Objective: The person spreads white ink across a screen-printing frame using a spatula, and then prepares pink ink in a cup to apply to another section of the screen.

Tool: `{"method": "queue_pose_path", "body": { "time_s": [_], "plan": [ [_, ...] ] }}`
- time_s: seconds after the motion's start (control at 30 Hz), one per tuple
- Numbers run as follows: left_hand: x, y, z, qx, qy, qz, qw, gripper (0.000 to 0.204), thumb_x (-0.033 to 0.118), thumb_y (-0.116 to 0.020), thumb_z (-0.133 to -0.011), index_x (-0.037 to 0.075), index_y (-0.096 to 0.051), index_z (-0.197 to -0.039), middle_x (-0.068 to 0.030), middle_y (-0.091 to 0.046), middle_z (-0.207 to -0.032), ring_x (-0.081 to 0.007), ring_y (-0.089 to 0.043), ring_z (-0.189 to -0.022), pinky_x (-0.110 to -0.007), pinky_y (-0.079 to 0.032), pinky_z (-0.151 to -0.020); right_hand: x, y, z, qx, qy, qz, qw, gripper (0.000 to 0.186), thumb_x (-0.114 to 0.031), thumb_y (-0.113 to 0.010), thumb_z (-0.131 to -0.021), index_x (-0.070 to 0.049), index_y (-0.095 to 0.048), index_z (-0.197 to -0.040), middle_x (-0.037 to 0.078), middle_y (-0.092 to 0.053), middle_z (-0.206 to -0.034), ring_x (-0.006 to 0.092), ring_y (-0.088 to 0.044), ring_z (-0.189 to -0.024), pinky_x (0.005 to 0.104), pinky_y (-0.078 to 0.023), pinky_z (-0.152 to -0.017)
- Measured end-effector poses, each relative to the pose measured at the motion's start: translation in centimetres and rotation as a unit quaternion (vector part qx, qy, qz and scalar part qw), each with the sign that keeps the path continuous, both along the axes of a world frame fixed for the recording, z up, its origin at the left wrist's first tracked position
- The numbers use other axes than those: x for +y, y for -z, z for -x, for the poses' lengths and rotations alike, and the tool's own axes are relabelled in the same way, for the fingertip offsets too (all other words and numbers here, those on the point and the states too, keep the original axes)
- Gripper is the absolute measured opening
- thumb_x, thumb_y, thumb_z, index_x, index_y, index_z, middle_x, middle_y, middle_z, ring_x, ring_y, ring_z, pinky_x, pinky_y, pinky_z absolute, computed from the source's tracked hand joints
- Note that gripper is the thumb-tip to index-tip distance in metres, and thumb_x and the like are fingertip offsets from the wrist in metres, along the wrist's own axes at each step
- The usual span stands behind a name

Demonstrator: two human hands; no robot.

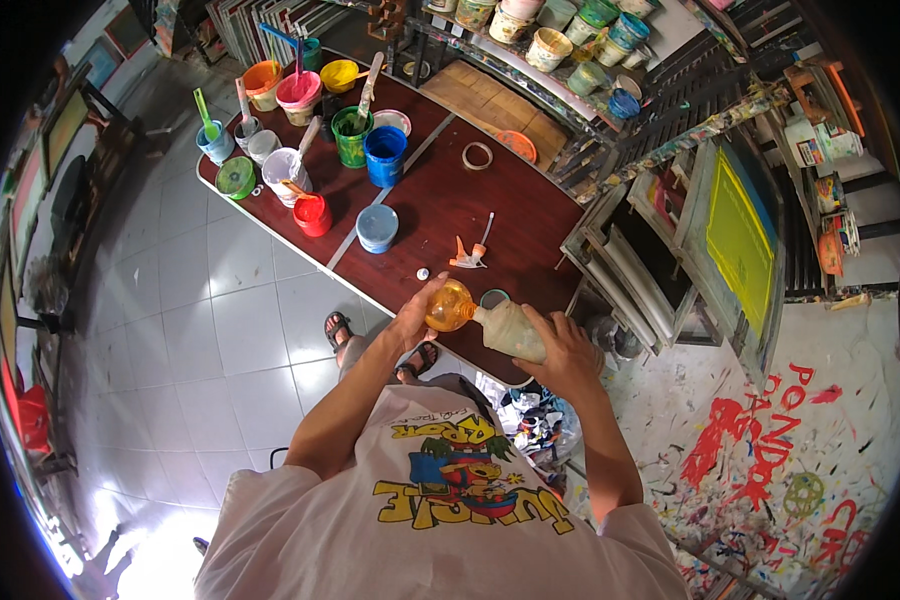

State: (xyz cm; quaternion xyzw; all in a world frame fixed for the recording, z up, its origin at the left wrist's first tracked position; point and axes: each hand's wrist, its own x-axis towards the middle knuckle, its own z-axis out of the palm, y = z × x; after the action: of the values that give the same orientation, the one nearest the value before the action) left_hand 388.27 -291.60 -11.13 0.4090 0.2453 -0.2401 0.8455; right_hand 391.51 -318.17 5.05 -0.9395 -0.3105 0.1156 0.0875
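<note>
My left hand [408,322] is closed round a translucent orange bottle [451,307], over the near edge of the dark red table. My right hand [568,360] grips a cloudy, paint-smudged bottle [513,334], which is tilted with its narrow mouth against the neck of the orange one. Whether liquid is passing between them cannot be made out. Just beyond lies an orange-and-white trigger spray head [467,256] with its thin tube. A small white cap [423,273] sits near my left hand. Behind the cloudy bottle, the rim of a round container [494,297] partly shows.
Several paint tubs, including a blue tub [385,158] and a lidded light blue tub [377,229], crowd the table's [440,215] left part. A tape roll [477,156] lies farther back. Framed screens [740,245] lean at the right. A shelf [530,65] holds more tubs.
</note>
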Motion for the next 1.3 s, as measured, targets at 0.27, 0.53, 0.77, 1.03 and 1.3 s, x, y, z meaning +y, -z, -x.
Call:
{"method": "queue_pose_path", "body": {
  "time_s": [0.27,0.53,0.77,1.03,1.3],
  "plan": [
    [0.0,0.1,0.0,0.015,-0.005,-0.013,1.000,0.068,0.075,-0.048,-0.096,0.015,-0.068,-0.120,0.0002,-0.074,-0.095,-0.0047,-0.063,-0.069,-0.019,-0.040,-0.044,0.3,-0.4,0.0,-0.001,-0.004,0.019,1.000,0.092,-0.035,-0.089,-0.071,-0.022,-0.049,-0.153,0.013,-0.056,-0.118,0.0341,-0.062,-0.109,0.0479,-0.049,-0.093],
    [0.2,-0.5,-0.2,0.003,0.018,-0.004,1.000,0.067,0.075,-0.050,-0.095,0.014,-0.068,-0.119,-0.0005,-0.074,-0.098,-0.0061,-0.066,-0.071,-0.019,-0.040,-0.045,0.1,-0.5,-0.2,0.003,-0.007,0.020,1.000,0.091,-0.035,-0.089,-0.072,-0.021,-0.049,-0.153,0.013,-0.055,-0.118,0.0338,-0.060,-0.110,0.0472,-0.048,-0.092],
    [-0.2,0.8,-0.3,-0.002,0.009,0.004,1.000,0.065,0.073,-0.050,-0.097,0.014,-0.068,-0.119,-0.0005,-0.074,-0.098,-0.0064,-0.069,-0.075,-0.019,-0.041,-0.044,-0.1,-0.5,-0.3,0.009,-0.007,0.013,1.000,0.091,-0.033,-0.088,-0.073,-0.022,-0.048,-0.154,0.013,-0.054,-0.117,0.0346,-0.059,-0.110,0.0485,-0.048,-0.091],
    [-0.3,-0.1,-0.4,0.023,0.025,-0.003,0.999,0.060,0.075,-0.049,-0.095,0.022,-0.069,-0.116,0.0056,-0.071,-0.091,-0.0023,-0.058,-0.069,-0.020,-0.036,-0.050,0.0,-0.8,-0.4,0.013,-0.007,0.032,0.999,0.090,-0.035,-0.088,-0.074,-0.020,-0.049,-0.154,0.015,-0.056,-0.120,0.0345,-0.060,-0.111,0.0478,-0.048,-0.092],
    [-0.6,0.1,-0.3,0.017,0.017,-0.006,1.000,0.061,0.075,-0.049,-0.094,0.021,-0.069,-0.115,0.0052,-0.071,-0.090,-0.0021,-0.057,-0.066,-0.020,-0.035,-0.049,-0.2,-0.7,-0.4,-0.001,-0.011,0.029,1.000,0.090,-0.034,-0.089,-0.073,-0.021,-0.049,-0.153,0.014,-0.056,-0.118,0.0345,-0.060,-0.110,0.0493,-0.048,-0.091]
  ]
}}
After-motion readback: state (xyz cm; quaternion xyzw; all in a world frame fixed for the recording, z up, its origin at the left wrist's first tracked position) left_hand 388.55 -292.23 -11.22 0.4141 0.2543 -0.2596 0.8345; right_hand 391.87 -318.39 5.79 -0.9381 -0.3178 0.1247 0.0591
